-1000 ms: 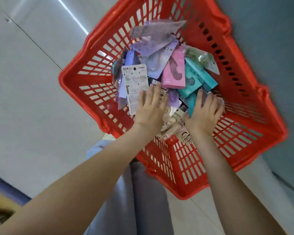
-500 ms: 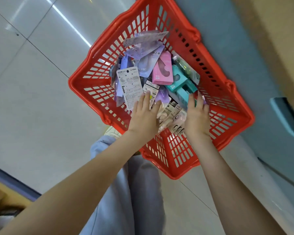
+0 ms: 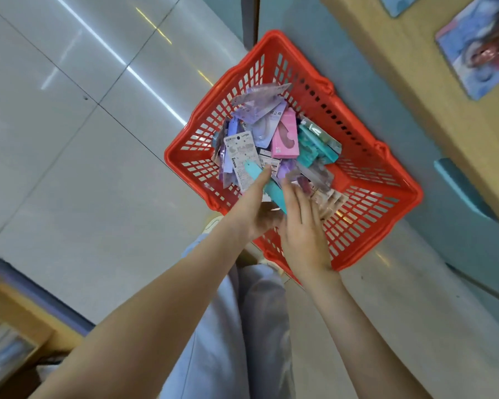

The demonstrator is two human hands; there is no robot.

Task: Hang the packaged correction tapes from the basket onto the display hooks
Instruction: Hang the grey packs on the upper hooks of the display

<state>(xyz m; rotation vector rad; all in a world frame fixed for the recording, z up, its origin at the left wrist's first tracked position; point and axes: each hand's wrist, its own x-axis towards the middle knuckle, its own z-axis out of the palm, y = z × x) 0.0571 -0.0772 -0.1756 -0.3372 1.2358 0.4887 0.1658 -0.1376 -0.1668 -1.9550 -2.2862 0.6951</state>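
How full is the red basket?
Partly full: packaged correction tapes lie in a loose heap across the middle of the red basket, and bare red floor shows beside the heap.

A basket (image 3: 170,152) sits on the floor (image 3: 84,168) ahead of us, just left of a display unit (image 3: 401,96). Packaged correction tapes (image 3: 271,133) lie heaped inside it. Our left hand (image 3: 251,208) and right hand (image 3: 303,228) meet over its near corner, with one long package (image 3: 255,172) between them, above the heap.
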